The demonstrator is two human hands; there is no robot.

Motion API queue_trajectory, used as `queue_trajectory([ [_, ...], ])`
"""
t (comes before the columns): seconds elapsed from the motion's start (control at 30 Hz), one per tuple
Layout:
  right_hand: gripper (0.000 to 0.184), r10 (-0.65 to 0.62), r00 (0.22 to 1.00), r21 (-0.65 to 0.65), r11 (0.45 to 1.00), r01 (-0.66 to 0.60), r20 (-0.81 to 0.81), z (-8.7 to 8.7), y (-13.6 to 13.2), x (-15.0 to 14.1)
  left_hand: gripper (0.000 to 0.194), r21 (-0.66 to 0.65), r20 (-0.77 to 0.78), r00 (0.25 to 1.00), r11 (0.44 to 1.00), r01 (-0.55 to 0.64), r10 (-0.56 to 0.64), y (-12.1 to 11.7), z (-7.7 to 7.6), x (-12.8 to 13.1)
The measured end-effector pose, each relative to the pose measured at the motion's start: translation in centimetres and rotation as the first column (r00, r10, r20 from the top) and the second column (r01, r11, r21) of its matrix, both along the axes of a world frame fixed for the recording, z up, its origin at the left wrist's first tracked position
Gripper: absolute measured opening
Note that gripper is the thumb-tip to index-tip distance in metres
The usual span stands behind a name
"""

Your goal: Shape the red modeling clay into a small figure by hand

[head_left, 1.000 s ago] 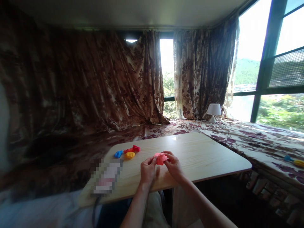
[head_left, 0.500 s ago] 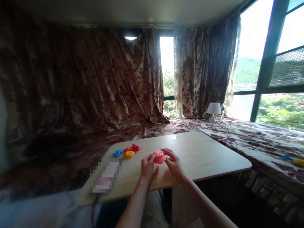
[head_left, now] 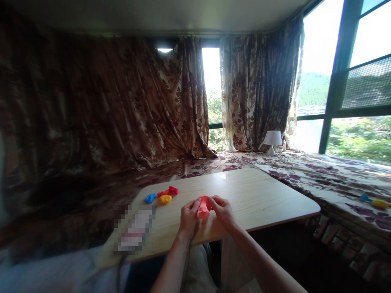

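Observation:
A soft coral-pink piece, which looks like modelling clay, is held just above the near part of the table. My left hand pinches its left side between thumb and fingers. On the other side my right hand grips its upper right edge, fingertips closed. The piece looks thin and bent, with its lower part hanging between the hands. To the left on the table lie a blue lump, a yellow lump and a red lump, close together.
The pale wooden table has rounded corners. A blurred-out flat object lies at its left end. Floral cloth covers the surface behind and right, with a white lamp and a yellow item on it.
My right hand's fingers, raised and apart before, have closed on the pink piece. The piece has turned from a compact crumpled shape to a more open one hanging lower.

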State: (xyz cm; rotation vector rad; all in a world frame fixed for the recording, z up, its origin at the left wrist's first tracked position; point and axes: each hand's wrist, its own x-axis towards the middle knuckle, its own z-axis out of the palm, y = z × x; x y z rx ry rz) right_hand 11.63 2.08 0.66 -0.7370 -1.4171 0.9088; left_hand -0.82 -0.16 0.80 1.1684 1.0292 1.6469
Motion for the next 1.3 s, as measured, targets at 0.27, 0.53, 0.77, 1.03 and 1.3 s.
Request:
queue_trajectory([
  [0.27,0.036,-0.016,0.998,-0.035,0.999,0.014,-0.053,-0.11,0.27,-0.09,0.031,0.003,-0.019,1.000,1.000,0.000,0.000,-0.23,0.16,0.14],
  [0.53,0.033,-0.069,0.998,-0.044,0.997,0.069,-0.012,-0.21,0.18,0.04,0.031,-0.050,0.054,0.994,0.995,-0.087,0.090,-0.17,0.30,0.10],
  [0.77,0.032,0.018,0.998,-0.160,0.987,-0.027,-0.058,-0.10,0.43,0.11,0.035,-0.025,0.135,0.983,0.992,-0.125,0.127,0.17,0.13,-0.17],
  [1.03,0.028,0.016,1.000,-0.067,0.998,-0.016,-0.001,0.14,-0.16,0.05,0.036,-0.005,0.096,0.991,0.996,-0.088,0.088,0.01,0.22,-0.01],
  [1.3,0.046,0.098,0.982,-0.174,0.977,-0.127,-0.164,-0.41,0.54,-0.01,0.034,-0.019,0.053,0.998,0.999,-0.032,0.033,-0.17,0.01,-0.05],
])
